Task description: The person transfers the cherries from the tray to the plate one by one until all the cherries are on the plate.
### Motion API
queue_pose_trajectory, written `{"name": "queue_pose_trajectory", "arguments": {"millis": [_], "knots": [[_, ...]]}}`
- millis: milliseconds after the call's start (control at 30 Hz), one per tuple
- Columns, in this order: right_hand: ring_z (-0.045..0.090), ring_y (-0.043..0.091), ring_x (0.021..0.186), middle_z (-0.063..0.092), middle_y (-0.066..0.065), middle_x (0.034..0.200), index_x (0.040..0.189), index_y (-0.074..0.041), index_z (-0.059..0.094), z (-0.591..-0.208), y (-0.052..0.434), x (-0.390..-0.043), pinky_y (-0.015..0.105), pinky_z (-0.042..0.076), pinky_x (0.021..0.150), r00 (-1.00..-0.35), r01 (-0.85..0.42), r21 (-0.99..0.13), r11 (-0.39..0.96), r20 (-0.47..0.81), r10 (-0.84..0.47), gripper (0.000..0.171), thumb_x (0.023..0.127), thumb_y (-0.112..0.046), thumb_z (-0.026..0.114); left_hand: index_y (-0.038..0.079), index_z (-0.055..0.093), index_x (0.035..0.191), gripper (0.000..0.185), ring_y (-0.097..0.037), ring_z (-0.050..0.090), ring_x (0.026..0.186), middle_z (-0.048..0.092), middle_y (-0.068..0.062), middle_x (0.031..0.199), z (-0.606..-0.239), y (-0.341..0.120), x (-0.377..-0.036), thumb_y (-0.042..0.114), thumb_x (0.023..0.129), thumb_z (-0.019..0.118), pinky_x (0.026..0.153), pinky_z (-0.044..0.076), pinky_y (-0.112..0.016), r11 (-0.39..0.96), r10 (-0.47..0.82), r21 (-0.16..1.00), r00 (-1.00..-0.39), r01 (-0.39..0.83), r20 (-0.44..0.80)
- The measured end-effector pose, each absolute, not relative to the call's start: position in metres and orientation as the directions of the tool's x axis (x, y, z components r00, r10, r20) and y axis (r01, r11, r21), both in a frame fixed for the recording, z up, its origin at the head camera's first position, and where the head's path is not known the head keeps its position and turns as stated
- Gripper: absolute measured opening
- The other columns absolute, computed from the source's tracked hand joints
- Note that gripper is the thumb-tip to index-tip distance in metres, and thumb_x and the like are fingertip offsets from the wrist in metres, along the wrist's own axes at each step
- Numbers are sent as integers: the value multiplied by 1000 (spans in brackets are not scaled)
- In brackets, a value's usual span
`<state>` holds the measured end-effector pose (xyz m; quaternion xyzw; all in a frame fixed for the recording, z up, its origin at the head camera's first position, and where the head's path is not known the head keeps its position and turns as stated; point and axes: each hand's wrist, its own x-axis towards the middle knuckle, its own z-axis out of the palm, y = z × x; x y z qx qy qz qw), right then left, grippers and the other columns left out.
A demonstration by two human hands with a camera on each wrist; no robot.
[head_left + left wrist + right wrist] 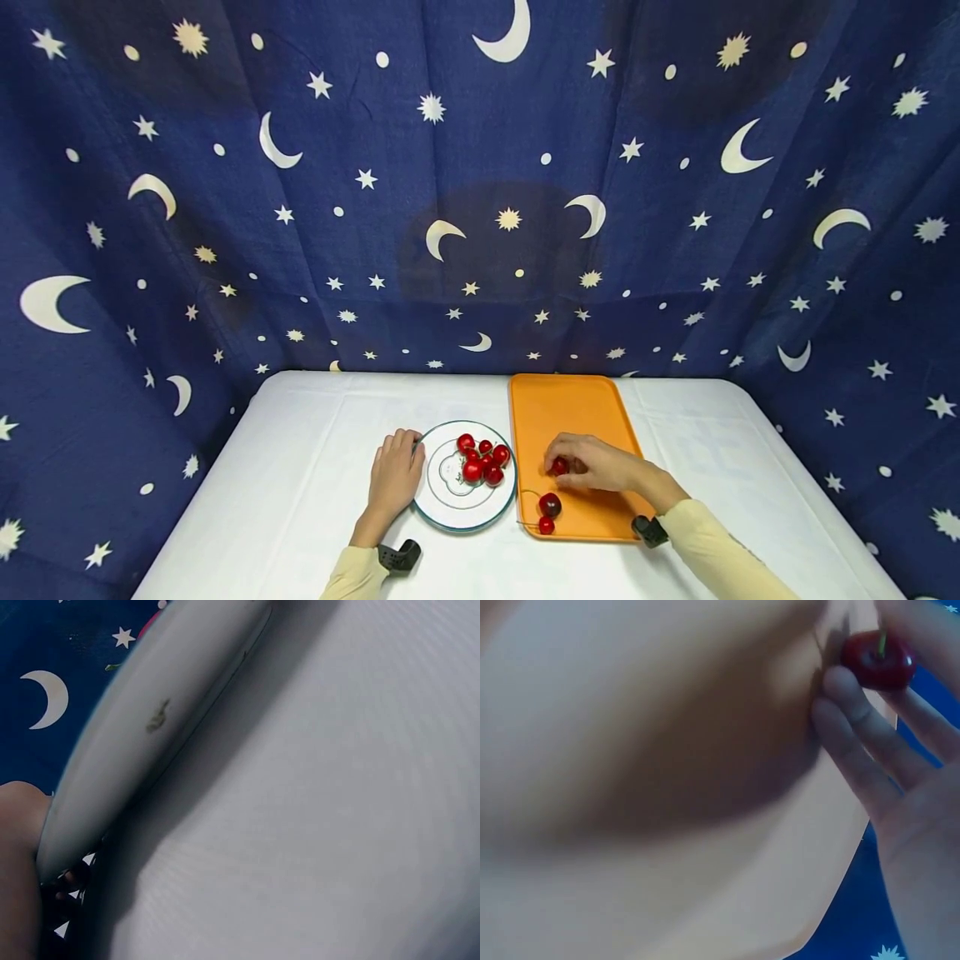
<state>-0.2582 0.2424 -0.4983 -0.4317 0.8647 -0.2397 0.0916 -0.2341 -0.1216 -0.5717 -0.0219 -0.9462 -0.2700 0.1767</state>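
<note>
Above the orange tray point(551, 408), my right hand point(600, 464) pinches a red cherry point(560, 466) between thumb and fingertips. The right wrist view shows this cherry point(877, 661) with a short green stem facing the camera. My left hand point(396, 473) holds the left rim of a white plate point(447, 515) with a blue-green edge. In the left wrist view, the plate's underside point(142, 727) shows, with part of the hand at its edge. Several red cherries point(472, 472) lie clustered on the plate's right half.
Two more cherries lie on the tray's near left part, a dark one point(550, 504) and a smaller red one point(547, 525), with thin stems pointing left. Plate and tray stand side by side on a white tablecloth point(330, 467). A blue curtain point(480, 158) with moons and stars hangs behind.
</note>
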Motion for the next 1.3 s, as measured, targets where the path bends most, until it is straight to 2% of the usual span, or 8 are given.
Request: {"name": "queue_pose_trajectory", "arguments": {"millis": [267, 533, 867, 1067, 1300], "knots": [[56, 5, 90, 70, -3, 115, 121, -15, 64, -499, 234, -260, 20, 51, 83, -681, -664, -456, 593, 41, -731, 23, 98, -14, 68, 6, 65, 118, 24, -25, 55, 104, 64, -9, 110, -572, -122, -234, 23, 105, 53, 92, 43, -43, 855, -49, 498, -934, 143, 354], [62, 14, 99, 63, 5, 123, 120, -10, 66, -498, 228, -262, 24, 57, 88, -643, -716, -450, 534, 127, -755, 23, 97, -7, 67, 6, 65, 117, 23, -24, 54, 102, 64, -8, 109, -572, -122, -233, 21, 104, 54, 90, 43, -42, 849, -49, 506, -931, 152, 362], [59, 5, 94, 64, -2, 114, 127, -10, 60, -491, 209, -266, 24, 57, 88, -691, -670, -453, 588, 89, -717, 30, 98, -12, 68, 6, 65, 118, 25, -23, 54, 102, 64, -8, 109, -572, -122, -235, 23, 105, 52, 91, 43, -42, 847, -51, 512, -938, 141, 343], [59, 8, 94, 66, 1, 113, 126, -8, 62, -488, 195, -273, 26, 57, 88, -682, -701, -404, 587, 139, -718, 28, 98, -11, 67, 7, 65, 117, 24, -25, 55, 102, 64, -8, 108, -570, -123, -236, 24, 105, 53, 91, 43, -42, 844, -51, 515, -935, 148, 352], [62, 14, 96, 69, 5, 112, 122, -4, 65, -491, 181, -279, 33, 58, 91, -631, -768, -333, 547, 245, -737, 23, 99, -8, 66, 6, 65, 118, 25, -24, 55, 104, 64, -8, 109, -573, -122, -235, 24, 105, 53, 93, 44, -43, 847, -55, 513, -938, 138, 343]]}}
